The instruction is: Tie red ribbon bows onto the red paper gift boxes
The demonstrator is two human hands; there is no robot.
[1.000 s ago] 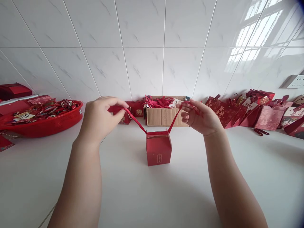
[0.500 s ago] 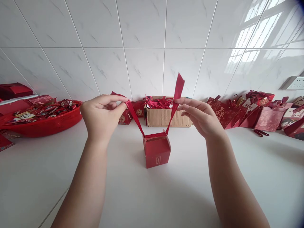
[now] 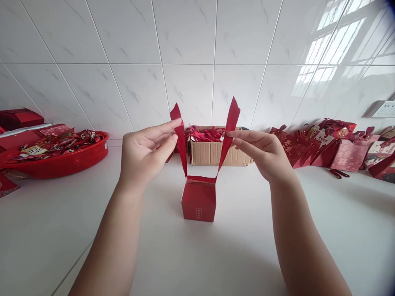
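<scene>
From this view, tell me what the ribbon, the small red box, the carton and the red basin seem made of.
Ribbon: probably satiny fabric; thin, flat, softly shiny.
Small red box: likely printed card, matte; flat panels, sharp folds.
Carton: brown cardboard, matte, apparently corrugated; faint ridges on its front.
Red basin: probably plastic; smooth, slightly glossy wall.

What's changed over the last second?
The left hand has moved inward, toward the right hand, and both ends of the ribbon now point upward. The red box has shifted slightly left and nearer the person. Both hands still hold the ribbon; the cardboard box and red basin stayed put.
</scene>
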